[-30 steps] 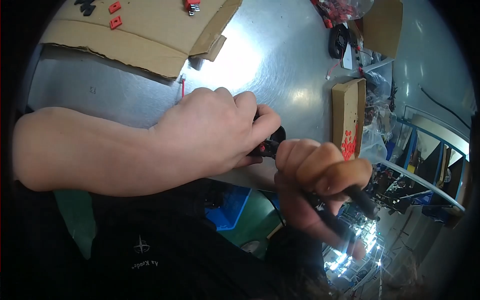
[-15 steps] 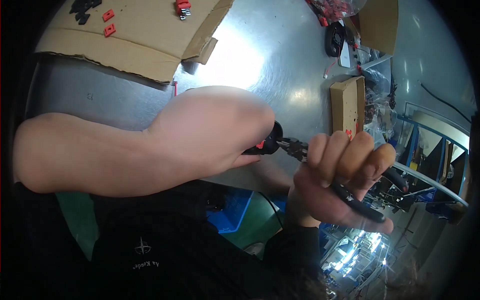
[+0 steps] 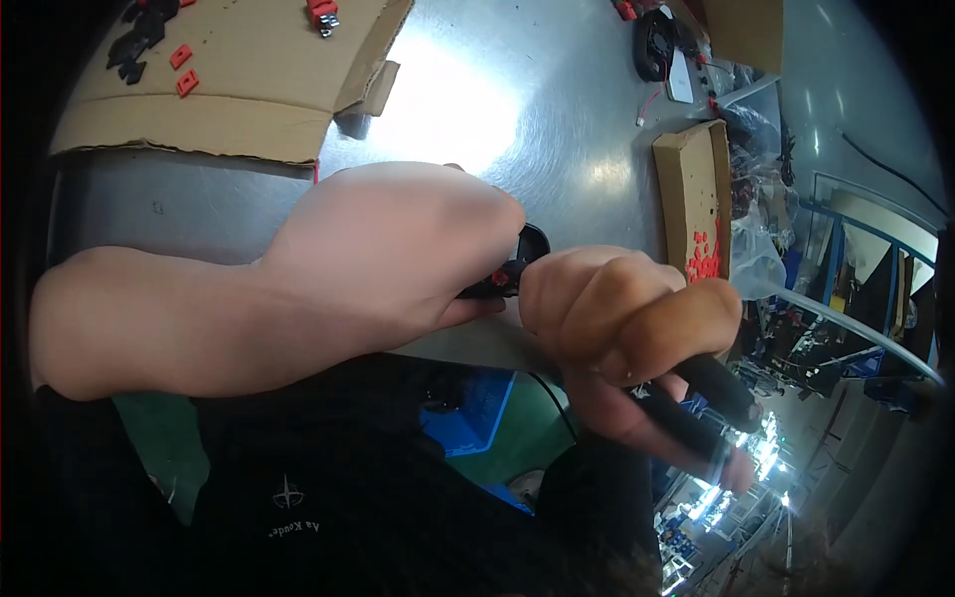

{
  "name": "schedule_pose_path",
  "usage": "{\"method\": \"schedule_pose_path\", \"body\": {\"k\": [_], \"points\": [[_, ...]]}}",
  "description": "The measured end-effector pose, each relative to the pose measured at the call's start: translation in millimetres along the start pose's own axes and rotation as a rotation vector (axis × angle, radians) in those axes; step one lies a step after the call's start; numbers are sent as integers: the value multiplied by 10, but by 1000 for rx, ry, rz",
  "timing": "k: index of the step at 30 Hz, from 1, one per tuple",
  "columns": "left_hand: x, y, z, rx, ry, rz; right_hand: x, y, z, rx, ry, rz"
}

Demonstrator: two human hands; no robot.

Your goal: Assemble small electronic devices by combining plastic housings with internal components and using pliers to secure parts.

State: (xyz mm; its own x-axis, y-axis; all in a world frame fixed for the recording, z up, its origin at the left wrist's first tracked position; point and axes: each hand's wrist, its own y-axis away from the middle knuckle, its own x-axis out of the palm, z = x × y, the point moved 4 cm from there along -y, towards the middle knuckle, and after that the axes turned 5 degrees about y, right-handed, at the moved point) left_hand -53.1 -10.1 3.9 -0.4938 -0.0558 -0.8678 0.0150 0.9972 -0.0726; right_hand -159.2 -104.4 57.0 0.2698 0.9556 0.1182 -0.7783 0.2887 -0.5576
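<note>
Black pieces [image 3: 136, 43]: loose group at far left, lying on the cardboard.
Red pieces [image 3: 188, 83]: two flat parts, just right of the black ones, apart from each other.
Cardboard [image 3: 199, 126]: flattened, edges creased, spread on the metal worktop [image 3: 587, 129].
Red connector [image 3: 323, 16]: on the cardboard, near its right edge, metal prongs showing.
Left hand [image 3: 398, 234]: back uppermost, fingers bent round the black housing; most of the grip is hidden.
Blue bin [image 3: 487, 406]: below the worktop's near edge.
Black housing [image 3: 535, 242]: between the two hands, rounded end protruding from the left; red visible inside.
Right hand [image 3: 629, 310]: clenched on the pliers, just beside the housing.
Fan [image 3: 654, 45]: black, toward the worktop's far right.
Pliers [image 3: 686, 423]: black handles emerge at lower right of the fist; contact between tip and housing cannot be confirmed.
Narrow carton [image 3: 678, 174]: open, beyond the right hand.
Red bits [image 3: 704, 261]: inside the carton, clustered at its near end.
</note>
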Motion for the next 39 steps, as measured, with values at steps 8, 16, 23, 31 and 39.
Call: {"method": "schedule_pose_path", "body": {"k": [8, 16, 23, 31, 39], "points": [[-25, 11, 8, 8, -20, -44, -59, -121, -58, 126, 23, 203], [-21, 5, 8, -20, -54, -59, -156, -127, 30, 112, -149, -18], [-34, -11, 7, 17, -44, -69, -42, 8, 123, 231, -29, -149], [-23, 5, 13, -2, -21, -38, -62, 9, 6, 251, -21, -153], [-23, 3, -6, 6, -63, -65, -118, 3, 12, 252, -178, -125]]}}
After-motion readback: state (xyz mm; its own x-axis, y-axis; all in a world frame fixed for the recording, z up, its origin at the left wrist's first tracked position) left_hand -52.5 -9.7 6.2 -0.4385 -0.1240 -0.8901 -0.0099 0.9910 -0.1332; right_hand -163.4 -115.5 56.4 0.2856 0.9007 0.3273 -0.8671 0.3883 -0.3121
